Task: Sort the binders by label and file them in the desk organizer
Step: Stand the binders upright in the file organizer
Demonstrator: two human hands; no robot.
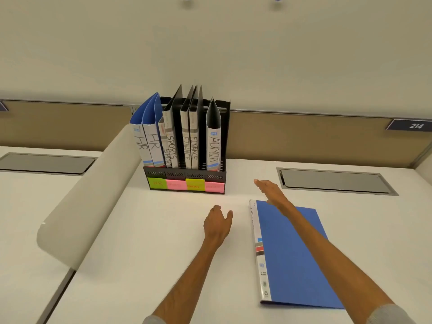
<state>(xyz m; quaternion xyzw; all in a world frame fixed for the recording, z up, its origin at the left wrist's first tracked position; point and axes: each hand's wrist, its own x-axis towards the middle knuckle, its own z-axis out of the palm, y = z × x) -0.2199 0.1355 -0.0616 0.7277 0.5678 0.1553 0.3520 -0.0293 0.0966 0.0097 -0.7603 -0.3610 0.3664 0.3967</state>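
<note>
Right hand [271, 192] flat, seemingly above blue binder [292, 265]

binder spines [194, 146]: HR, SPORTS, FINANCE, ADMIN | wall plate [416, 125]: 214

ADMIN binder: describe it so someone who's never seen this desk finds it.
Find the black desk organizer at the back of the white desk. Look at the far right end of the row standing in it. That ADMIN binder stands alone in its slot, ADMIN handwritten down its white spine; the FINANCE binders beside it are paired.
</note>
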